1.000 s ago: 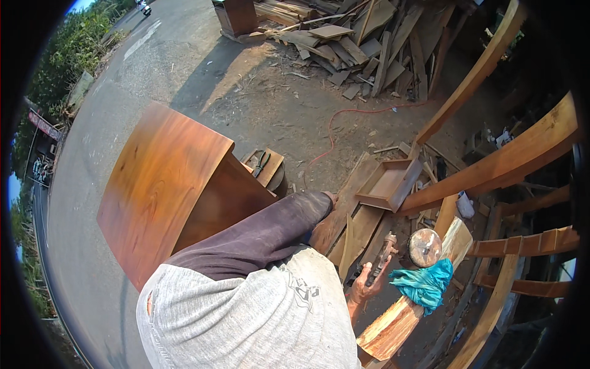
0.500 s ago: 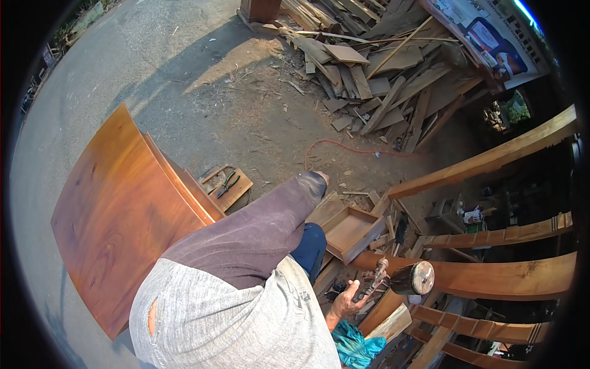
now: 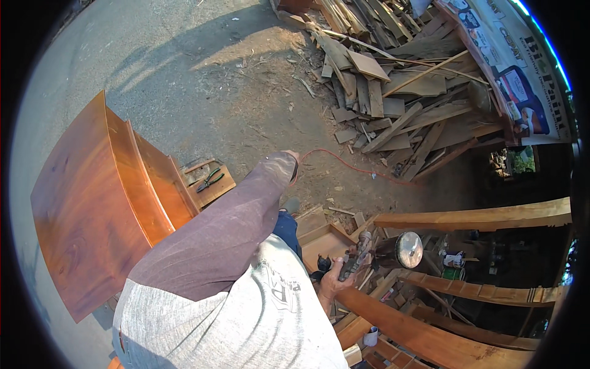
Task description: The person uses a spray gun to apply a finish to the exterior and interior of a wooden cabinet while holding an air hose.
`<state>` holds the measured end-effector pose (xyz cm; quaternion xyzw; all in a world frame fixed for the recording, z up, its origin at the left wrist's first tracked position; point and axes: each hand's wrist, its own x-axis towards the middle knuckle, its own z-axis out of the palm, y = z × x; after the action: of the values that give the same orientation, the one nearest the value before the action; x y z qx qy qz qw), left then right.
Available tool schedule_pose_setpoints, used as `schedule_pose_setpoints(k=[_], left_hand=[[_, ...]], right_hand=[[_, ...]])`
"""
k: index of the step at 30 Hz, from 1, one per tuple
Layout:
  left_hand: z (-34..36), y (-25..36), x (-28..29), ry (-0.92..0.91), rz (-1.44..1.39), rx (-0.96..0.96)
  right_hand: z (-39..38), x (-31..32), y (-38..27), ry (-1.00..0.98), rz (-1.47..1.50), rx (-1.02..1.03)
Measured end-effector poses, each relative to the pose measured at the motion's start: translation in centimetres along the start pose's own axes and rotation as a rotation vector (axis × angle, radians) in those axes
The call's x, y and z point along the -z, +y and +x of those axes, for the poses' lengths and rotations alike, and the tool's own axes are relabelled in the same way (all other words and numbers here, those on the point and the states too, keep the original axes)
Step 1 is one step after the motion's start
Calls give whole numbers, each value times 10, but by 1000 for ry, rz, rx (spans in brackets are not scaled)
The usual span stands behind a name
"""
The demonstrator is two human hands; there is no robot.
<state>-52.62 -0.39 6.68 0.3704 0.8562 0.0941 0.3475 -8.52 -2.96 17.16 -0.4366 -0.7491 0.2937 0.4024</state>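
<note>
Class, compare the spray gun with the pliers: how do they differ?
The spray gun is held in the right hand; the pliers lie on a wooden board. The spray gun carries a bulky, dark cup with a pale round end, whereas the pliers are slim, with two handles. The spray gun looks larger than the pliers. Both are hand tools.
</note>
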Motion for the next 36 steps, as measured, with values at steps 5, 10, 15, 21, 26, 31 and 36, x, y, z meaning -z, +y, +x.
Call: schedule_pose_setpoints(k=[5, 10, 15, 21, 26, 31, 36], left_hand=[[62, -47, -4, 7, 71, 159], [53, -91, -13, -60, 166, 284], [-8, -105, -22, 142, -111, 469], [-20, -112, -12, 239, -307, 742], [22, -119, 0, 374, -346, 745], [80, -153, 22, 445, -447, 732], [146, -232, 48, 374, -572, 804]], right_hand=[[88, -35, -6, 49, 151, 13], [172, -41, 10, 4, 165, -36], [232, -44, 50, -139, 194, -187], [288, -78, 45, -182, 386, -218], [338, -128, 14, -246, 421, -189], [384, -201, -2, -261, 392, -202], [438, -291, -38, -250, 191, -203]])
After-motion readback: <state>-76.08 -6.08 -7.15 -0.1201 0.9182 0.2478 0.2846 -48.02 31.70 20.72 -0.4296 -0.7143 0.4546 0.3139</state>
